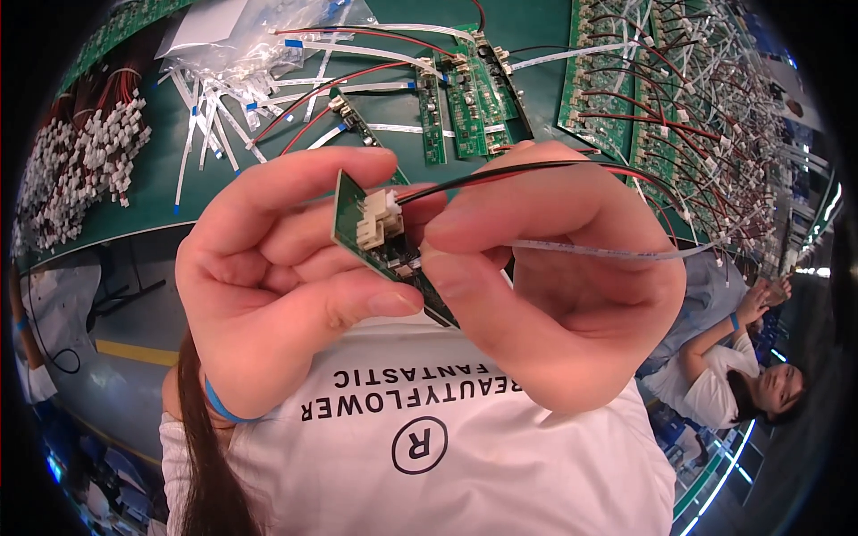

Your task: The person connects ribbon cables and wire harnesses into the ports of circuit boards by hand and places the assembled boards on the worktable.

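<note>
A small green circuit board (350,207) stands tilted between the fingers and thumb of my left hand (268,241), which holds it by its edges. A cream connector (374,228) sits on the board, with the white plug of a black-and-red wire pair (500,176) in it. My right hand (581,277) is closed in a pinch at the board's lower part, thumb and forefinger together. Out from between them a white flat ribbon cable (608,252) runs to the right. Its tip is hidden by my fingertips, so whether it sits in the board cannot be seen.
Several wired circuit boards (465,107) lie on the green table (223,192). Loose ribbon cables (210,116) spill from a clear plastic bag (313,27). White-plugged wire bundles (89,161) are at left, rows of wired boards (617,80) at right. Another person (724,366) sits at right.
</note>
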`<state>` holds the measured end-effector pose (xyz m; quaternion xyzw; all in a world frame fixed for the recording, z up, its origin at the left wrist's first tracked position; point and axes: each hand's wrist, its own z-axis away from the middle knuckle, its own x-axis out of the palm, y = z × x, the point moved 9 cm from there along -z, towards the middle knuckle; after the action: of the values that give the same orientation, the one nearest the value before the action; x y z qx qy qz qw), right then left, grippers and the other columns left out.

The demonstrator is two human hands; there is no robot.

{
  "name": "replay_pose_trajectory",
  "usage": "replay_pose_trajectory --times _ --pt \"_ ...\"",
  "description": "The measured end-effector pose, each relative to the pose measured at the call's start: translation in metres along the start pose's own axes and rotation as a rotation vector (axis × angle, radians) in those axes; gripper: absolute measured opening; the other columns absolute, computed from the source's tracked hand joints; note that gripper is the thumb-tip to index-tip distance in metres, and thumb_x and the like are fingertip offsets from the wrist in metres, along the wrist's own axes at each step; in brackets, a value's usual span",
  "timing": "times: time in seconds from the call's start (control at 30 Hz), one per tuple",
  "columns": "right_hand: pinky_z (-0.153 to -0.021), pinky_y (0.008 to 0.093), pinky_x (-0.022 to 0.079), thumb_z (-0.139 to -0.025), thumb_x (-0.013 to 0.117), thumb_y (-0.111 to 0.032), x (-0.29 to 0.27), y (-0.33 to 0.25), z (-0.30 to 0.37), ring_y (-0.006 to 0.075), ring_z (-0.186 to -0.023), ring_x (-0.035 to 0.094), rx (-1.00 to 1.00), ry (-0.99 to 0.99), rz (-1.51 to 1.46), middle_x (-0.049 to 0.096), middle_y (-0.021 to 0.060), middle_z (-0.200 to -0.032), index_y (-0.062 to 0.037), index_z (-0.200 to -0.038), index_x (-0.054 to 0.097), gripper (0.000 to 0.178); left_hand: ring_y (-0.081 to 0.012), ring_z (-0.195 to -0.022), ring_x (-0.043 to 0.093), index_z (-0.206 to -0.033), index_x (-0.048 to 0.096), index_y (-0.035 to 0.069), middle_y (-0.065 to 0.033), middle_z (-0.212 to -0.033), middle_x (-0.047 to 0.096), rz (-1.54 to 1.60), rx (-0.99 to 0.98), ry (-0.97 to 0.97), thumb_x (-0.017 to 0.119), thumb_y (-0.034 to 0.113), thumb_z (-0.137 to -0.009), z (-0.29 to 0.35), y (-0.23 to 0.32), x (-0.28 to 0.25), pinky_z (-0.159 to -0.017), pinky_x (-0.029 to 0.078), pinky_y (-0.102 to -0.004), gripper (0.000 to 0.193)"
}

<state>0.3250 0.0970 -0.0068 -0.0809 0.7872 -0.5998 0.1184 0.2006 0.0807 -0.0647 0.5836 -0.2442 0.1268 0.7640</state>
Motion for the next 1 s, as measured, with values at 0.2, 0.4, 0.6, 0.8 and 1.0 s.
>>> replay_pose_trajectory --times 0.2,0.4,0.6,0.8,1.0 --pt "-0.05 0.0232 0.041 -0.063 0.061 0.009 0.001 0.004 -0.002 0.0146 -0.055 0.052 0.036 0.114 0.027 0.058 0.0072 -0.068 0.0015 -0.077 0.059 0.017 -0.013 -0.08 0.059 -0.114 0.043 -0.007 -0.0094 -0.09 0.06 0.006 0.028 0.008 0.069 -0.003 -0.063 -0.003 0.001 0.001 -0.073 0.046 -0.0222 0.057" --pt "-0.065 0.0247 0.048 -0.063 0.057 0.019 0.006 0.01 -0.002 0.0186 -0.077 0.058 0.097 0.013 -0.022 0.057 0.0161 -0.083 0.0071 -0.084 0.055 0.024 -0.0129 -0.082 0.058 -0.114 0.043 -0.006 -0.0093 -0.092 0.06 -0.023 0.003 0.044 0.068 -0.003 -0.064 -0.008 -0.001 -0.002 -0.074 0.046 -0.0228 0.056" --pt "-0.05 0.0229 0.041 -0.064 0.059 0.01 0.002 0.017 0.0 0.0148 -0.056 0.054 0.078 0.167 -0.025 0.058 0.0061 -0.069 0.0003 -0.075 0.056 0.015 -0.0126 -0.084 0.058 -0.114 0.044 -0.006 -0.009 -0.091 0.061 0.0 0.022 -0.02 0.067 -0.003 -0.064 -0.008 -0.003 -0.001 -0.076 0.045 -0.0236 0.055" --pt "-0.05 0.0232 0.041 -0.064 0.059 0.01 0.004 0.016 0.002 0.014 -0.056 0.054 0.069 0.201 -0.013 0.057 0.0056 -0.068 -0.0005 -0.075 0.056 0.015 -0.0112 -0.083 0.057 -0.114 0.044 -0.006 -0.0078 -0.089 0.061 -0.028 -0.011 0.032 0.067 -0.003 -0.065 -0.009 -0.003 -0.004 -0.076 0.043 -0.0228 0.055" --pt "-0.051 0.0227 0.042 -0.064 0.06 0.008 0.006 0.019 0.001 0.0134 -0.057 0.054 0.124 0.18 0.016 0.058 0.005 -0.069 -0.0013 -0.075 0.057 0.015 -0.0127 -0.086 0.057 -0.115 0.043 -0.005 -0.0089 -0.092 0.06 -0.038 0.023 -0.004 0.067 -0.003 -0.065 -0.009 -0.001 -0.005 -0.078 0.043 -0.0238 0.055"
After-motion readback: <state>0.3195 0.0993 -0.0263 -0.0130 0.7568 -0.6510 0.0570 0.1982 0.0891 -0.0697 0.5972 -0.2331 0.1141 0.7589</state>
